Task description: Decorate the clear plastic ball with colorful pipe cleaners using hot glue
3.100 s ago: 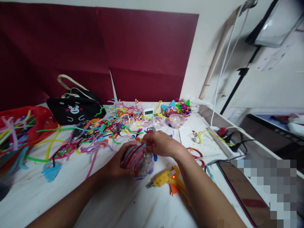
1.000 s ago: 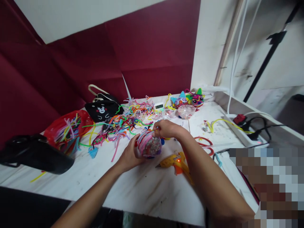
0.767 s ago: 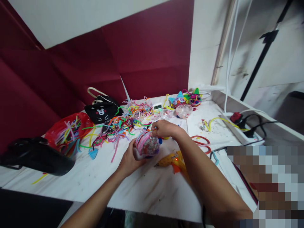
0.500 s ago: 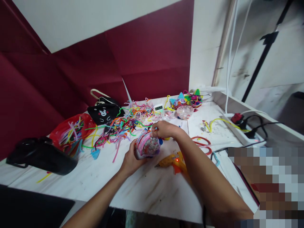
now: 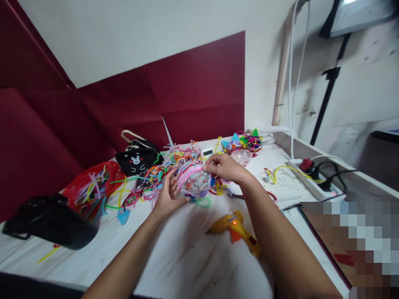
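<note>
Between my hands is a clear rounded plastic shell (image 5: 197,182), filled with something glittery and banded with pink, blue and red pipe cleaners along its upper left. My left hand (image 5: 170,193) cups it from the left, thumb underneath. The fingers of my right hand (image 5: 222,166) pinch its upper right edge; whether a strand is also in that pinch I cannot tell. A yellow hot glue gun (image 5: 232,228) with a glowing red light lies on the table below my right hand. A green loop of pipe cleaner (image 5: 204,202) shows just beneath the shell.
Tangled pipe cleaners (image 5: 158,174) spread behind the hands. A red bag (image 5: 93,182), a black pouch (image 5: 137,158) and a black bottle (image 5: 50,220) stand at left. Decorated cat-eared pieces (image 5: 243,142) sit at the back. A power strip (image 5: 321,182) lies at right.
The shell has turned and risen slightly, showing more of its clear face. My right hand has moved right, to its upper edge. The camera view has shifted, and more of the glue gun shows.
</note>
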Demonstrator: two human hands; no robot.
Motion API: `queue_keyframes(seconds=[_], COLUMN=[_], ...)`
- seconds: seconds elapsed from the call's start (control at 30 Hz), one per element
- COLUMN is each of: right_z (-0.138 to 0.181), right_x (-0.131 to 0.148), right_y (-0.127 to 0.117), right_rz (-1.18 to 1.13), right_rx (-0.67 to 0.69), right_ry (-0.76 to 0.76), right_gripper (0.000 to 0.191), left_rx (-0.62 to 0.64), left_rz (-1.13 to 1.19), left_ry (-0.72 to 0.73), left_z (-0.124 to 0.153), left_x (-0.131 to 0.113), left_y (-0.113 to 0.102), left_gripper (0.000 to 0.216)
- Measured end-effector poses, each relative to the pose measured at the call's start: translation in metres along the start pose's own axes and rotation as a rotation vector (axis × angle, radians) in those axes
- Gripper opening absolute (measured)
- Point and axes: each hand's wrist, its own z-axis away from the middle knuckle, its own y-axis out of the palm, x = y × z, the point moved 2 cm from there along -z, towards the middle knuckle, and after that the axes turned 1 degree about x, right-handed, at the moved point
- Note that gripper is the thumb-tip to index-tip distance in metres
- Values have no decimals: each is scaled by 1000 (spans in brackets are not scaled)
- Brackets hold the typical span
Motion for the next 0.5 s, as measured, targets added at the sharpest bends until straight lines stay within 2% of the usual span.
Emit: queue_keyframes(seconds=[0.2, 0.33, 0.5], right_z=[-2, -1, 1], right_x=[-3, -4, -4], right_y=[-9, -16, -24], right_rz=[-153, -247, -348], right_rx=[-156, -219, -283], right_ry=[82, 133, 188], right_gripper=[17, 18, 23], left_rx=[75, 65, 40], left_rz=[174, 281, 383], left_ry=[39, 53, -11], left_z=[-30, -46, -61], left_x=[-7, -13, -20], left_y=[6, 17, 32], left_gripper=[103, 86, 82])
